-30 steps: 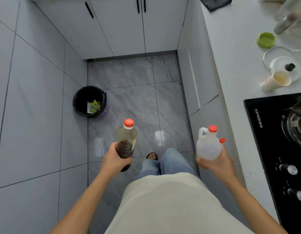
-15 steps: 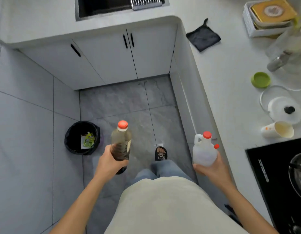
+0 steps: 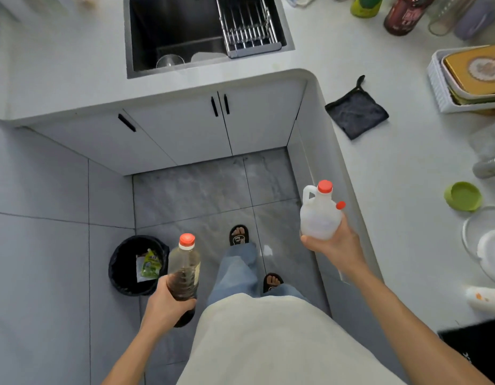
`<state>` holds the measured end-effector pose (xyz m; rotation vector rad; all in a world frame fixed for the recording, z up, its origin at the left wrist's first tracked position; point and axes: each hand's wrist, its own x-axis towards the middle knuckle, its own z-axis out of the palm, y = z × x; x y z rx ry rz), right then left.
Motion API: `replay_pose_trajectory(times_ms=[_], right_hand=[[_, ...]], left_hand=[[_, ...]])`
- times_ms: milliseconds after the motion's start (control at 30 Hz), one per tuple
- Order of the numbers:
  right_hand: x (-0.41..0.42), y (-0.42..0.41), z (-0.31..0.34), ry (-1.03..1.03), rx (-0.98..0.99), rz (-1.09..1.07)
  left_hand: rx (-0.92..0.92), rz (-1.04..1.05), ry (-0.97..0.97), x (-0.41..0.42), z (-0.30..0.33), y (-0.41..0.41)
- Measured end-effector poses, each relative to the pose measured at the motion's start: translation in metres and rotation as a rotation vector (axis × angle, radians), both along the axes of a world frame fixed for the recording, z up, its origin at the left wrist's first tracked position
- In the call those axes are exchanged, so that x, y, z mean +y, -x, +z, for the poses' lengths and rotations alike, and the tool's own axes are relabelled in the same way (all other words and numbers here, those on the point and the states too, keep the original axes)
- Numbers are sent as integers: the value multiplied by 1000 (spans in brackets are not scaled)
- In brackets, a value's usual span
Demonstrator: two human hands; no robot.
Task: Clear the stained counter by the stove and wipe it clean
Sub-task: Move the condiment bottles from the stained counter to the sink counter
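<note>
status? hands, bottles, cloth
Left hand grips dark bottle. Right hand holds white jug. Cloth untouched on counter. Nothing blocking.

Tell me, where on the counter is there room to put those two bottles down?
The counter is bare between the dark cloth and the green lid, and along its front edge. Bare too: the corner between the sink and the cloth. Crowded: the far right, by the lid and white tray.

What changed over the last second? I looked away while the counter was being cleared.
The view swung up from the floor, bringing the sink and dark cloth into sight. Nothing was let go: the left hand still grips the dark bottle, the right hand the white jug.
</note>
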<state>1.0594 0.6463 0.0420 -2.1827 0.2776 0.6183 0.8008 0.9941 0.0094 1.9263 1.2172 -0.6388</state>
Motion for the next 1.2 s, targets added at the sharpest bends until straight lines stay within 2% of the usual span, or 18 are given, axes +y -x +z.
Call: replay_pose_trajectory(times_ms=[400, 667, 900, 1200], right_hand=[[34, -55, -2, 118, 71, -177], [31, -93, -7, 48, 138, -309], [41, -182, -10, 116, 158, -375], [73, -315, 14, 31, 33, -361]], left_hand=[[-141, -273, 69, 84, 15, -250], [-217, -458, 97, 92, 19, -406], [-176, -531, 88, 99, 22, -487], [-169, -576, 62, 111, 42, -560]])
